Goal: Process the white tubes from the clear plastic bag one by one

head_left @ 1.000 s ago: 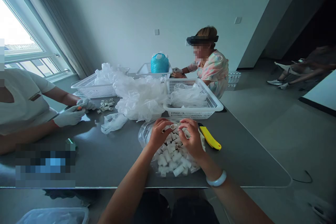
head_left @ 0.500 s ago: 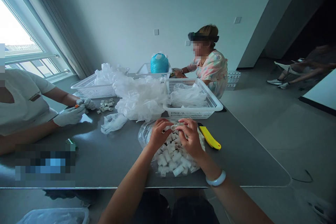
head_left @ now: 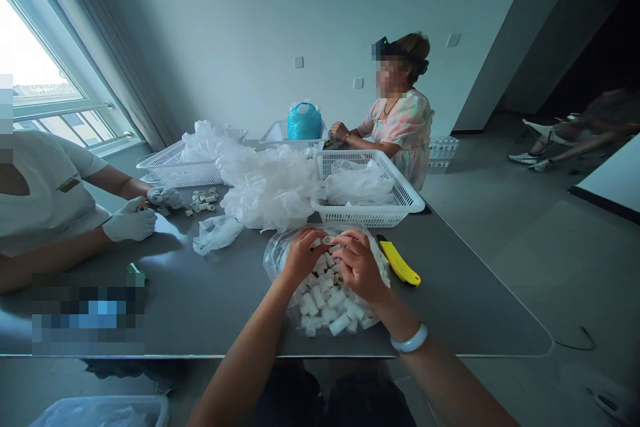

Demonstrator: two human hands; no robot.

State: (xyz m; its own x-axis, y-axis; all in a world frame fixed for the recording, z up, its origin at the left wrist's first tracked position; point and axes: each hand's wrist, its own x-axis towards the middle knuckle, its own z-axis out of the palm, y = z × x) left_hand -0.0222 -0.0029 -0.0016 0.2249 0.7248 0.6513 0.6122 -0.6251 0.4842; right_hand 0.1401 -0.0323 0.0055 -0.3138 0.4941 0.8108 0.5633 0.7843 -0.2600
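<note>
Many short white tube pieces [head_left: 327, 297] lie in an open clear plastic bag [head_left: 274, 257] at the near middle of the table. Over the bag's far part, my left hand [head_left: 301, 255] and my right hand [head_left: 357, 261] are close together. Between their fingertips is one small white ring-shaped piece [head_left: 328, 240], its round opening turned toward me. The fingers of both hands are bent around it. Just right of the bag lies a yellow-handled knife [head_left: 401, 263], touched by neither hand.
White baskets [head_left: 370, 217] and a heap of thin plastic bags [head_left: 273, 187] stand beyond my hands on the dark table [head_left: 460, 307]. A gloved person at the left works near a small pile of white pieces [head_left: 203, 200]. Another person sits across.
My hands have shifted slightly, and the small piece between them has moved a little up and left. The person across sits more upright. The gloved hand at left has turned.
</note>
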